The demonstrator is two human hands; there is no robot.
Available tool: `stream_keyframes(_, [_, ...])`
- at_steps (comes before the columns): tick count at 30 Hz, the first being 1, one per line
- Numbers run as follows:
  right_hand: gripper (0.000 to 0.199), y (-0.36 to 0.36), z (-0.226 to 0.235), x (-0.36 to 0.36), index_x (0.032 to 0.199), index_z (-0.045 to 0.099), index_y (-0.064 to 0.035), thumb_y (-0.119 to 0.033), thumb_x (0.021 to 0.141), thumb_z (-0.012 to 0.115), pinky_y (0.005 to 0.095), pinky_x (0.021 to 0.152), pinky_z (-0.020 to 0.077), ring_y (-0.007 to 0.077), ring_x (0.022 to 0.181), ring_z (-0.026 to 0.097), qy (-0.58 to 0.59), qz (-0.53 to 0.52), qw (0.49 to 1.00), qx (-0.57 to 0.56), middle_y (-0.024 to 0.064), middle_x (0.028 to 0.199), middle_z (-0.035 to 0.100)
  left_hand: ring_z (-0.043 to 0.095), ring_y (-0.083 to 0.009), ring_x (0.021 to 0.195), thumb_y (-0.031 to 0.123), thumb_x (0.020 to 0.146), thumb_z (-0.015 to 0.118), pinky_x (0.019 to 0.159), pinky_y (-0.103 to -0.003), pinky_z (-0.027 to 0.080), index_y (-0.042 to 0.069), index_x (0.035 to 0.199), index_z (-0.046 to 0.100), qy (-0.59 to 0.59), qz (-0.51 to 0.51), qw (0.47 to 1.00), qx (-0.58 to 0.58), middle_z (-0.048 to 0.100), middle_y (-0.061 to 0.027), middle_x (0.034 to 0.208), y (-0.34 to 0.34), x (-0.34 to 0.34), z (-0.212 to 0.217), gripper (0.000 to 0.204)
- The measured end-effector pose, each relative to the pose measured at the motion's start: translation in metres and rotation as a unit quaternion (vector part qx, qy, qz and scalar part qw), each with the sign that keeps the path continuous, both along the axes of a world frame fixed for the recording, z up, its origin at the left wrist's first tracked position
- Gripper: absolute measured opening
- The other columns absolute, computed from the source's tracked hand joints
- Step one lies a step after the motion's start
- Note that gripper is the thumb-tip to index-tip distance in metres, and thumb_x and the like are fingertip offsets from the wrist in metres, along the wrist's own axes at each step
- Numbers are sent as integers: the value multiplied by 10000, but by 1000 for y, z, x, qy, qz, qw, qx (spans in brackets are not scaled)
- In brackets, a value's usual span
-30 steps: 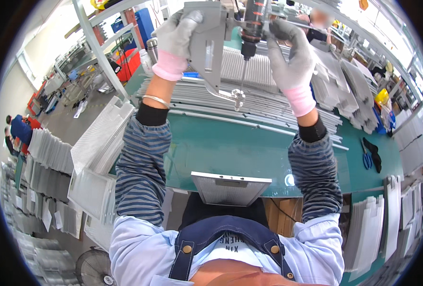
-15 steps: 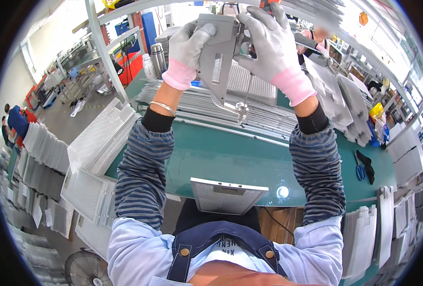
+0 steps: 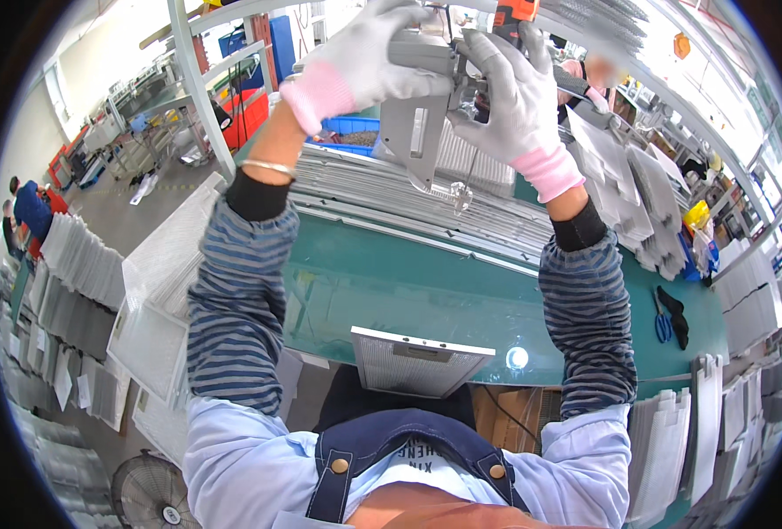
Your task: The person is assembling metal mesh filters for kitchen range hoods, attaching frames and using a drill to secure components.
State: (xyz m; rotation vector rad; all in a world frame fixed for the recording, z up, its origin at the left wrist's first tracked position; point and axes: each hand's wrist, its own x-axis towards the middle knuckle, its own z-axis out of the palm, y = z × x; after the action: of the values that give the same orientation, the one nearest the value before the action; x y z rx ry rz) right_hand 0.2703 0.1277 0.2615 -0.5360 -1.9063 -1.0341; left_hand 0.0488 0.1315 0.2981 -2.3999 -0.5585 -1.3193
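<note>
A grey sheet-metal bracket (image 3: pixel 400 137) with a long slot is held up over the far side of the green table. My left hand (image 3: pixel 378 57), in a white glove with a pink cuff, is closed over its upper part. At the bracket's right side my right hand (image 3: pixel 518 110), gloved alike, curls its thumb and fingers round a dark metal fitting (image 3: pixel 468 93), partly hidden. Below the bracket's lower end shows a clear knob-like piece (image 3: pixel 461 197). A framed mesh filter panel (image 3: pixel 417 363) leans at the table's near edge, touched by neither hand.
Long metal strips (image 3: pixel 364 198) lie across the back of the green table (image 3: pixel 391 282). An orange power tool (image 3: pixel 516 13) is above my right hand. Blue-handled scissors (image 3: pixel 663 317) lie at right. Mesh panels (image 3: pixel 166 256) stack at left. Beyond the table is another person (image 3: pixel 576 79).
My left hand has shifted from the bracket's left edge up and over its top. The bracket has moved slightly right and down. My right hand stays by the fitting, slightly lower.
</note>
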Motion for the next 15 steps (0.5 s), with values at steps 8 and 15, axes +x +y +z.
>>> stream_keyframes(8, [800, 51, 8, -4, 1256, 493, 19, -204, 549, 796, 598, 1104, 298, 405, 1050, 595, 41, 336, 929, 151, 196, 1081, 623, 686, -362, 855, 472, 679, 790, 785, -427, 542, -24, 984, 695, 296, 202, 923, -143, 704, -234, 915, -37, 43, 68, 590])
stream_keyframes(15, [855, 61, 3, -14, 1273, 486, 17, -270, 544, 827, 617, 1097, 295, 381, 1085, 580, 39, 302, 931, 203, 177, 1129, 604, 689, -304, 853, 381, 635, 844, 768, -369, 543, 32, 1018, 716, 299, 28, 923, -240, 726, -169, 945, -1, 34, 68, 533])
